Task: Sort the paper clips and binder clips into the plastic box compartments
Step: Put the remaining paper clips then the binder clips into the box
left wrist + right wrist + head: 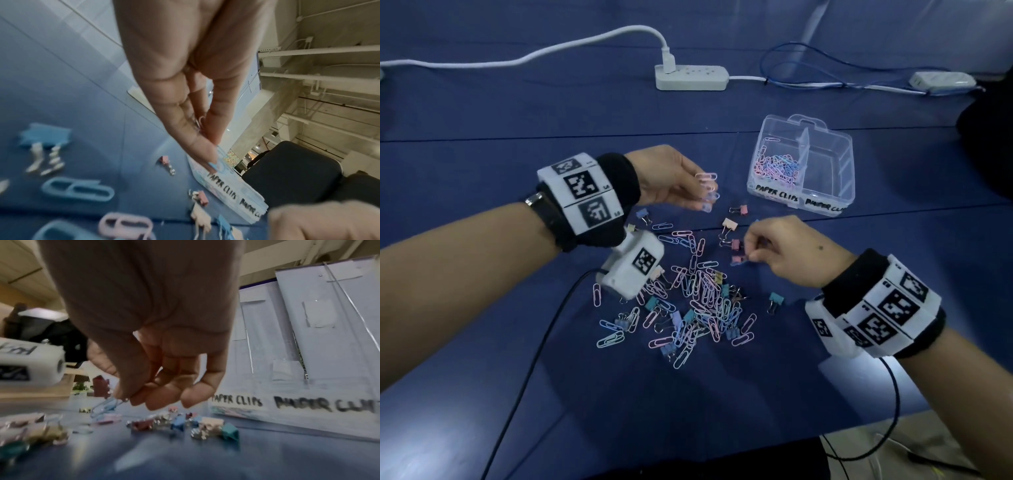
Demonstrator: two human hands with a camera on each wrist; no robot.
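A clear plastic box (839, 202) stands at the right on the blue table, labelled for paper clips and binder clips. Its left compartment holds a heap of paper clips (777, 168); the right one looks bare. My left hand (703, 192) hovers just left of the box and pinches a few pink and blue paper clips (707, 181) (200, 121). My right hand (751, 257) is low over the table and pinches one blue paper clip (104, 407) at the fingertips (123, 394). A mixed pile of paper clips and binder clips (698, 298) lies between my forearms.
Loose binder clips lie near the box, one cream (729, 224), one pink (739, 209), one teal (774, 299). A white power strip (691, 78) with cords crosses the back. Blue wire (801, 68) and a white adapter (941, 82) lie far right. The table's front edge runs at the lower right.
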